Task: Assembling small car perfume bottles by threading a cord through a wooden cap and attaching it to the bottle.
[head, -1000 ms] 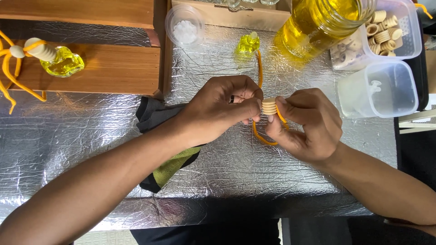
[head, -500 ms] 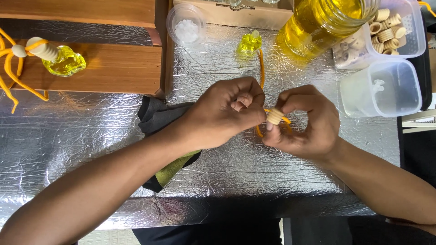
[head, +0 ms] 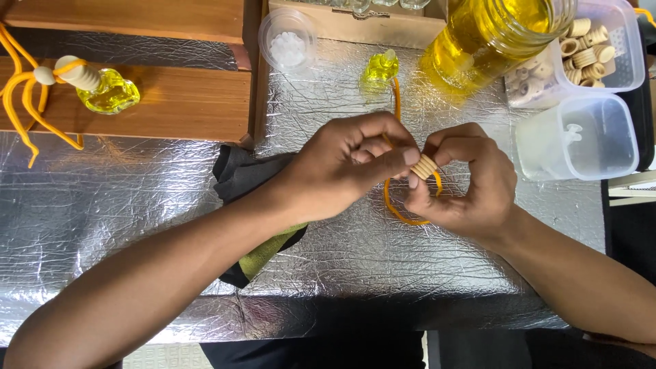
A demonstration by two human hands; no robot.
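Observation:
My left hand [head: 352, 164] and my right hand [head: 468, 181] meet over the foil-covered table [head: 137, 205]. Between their fingertips sits a small ribbed wooden cap [head: 425, 166], pinched by my right thumb and fingers. My left hand pinches the orange cord [head: 403, 217] that runs through the cap and loops below the hands. The cord runs up to a small glass bottle of yellow liquid [head: 380, 67] lying at the back of the table.
A finished bottle with wooden cap and orange cords [head: 102, 87] lies on a wooden board [head: 184, 102] at left. A large jar of yellow liquid [head: 492, 34], a tub of wooden caps [head: 601, 48], a clear tub [head: 581, 137], a small round dish [head: 287, 44] and a dark cloth [head: 246, 178] surround the hands.
The hands have drawn closer together and risen slightly. The wooden cap has turned from upright to lying sideways between the fingertips, and the cord loop hangs lower.

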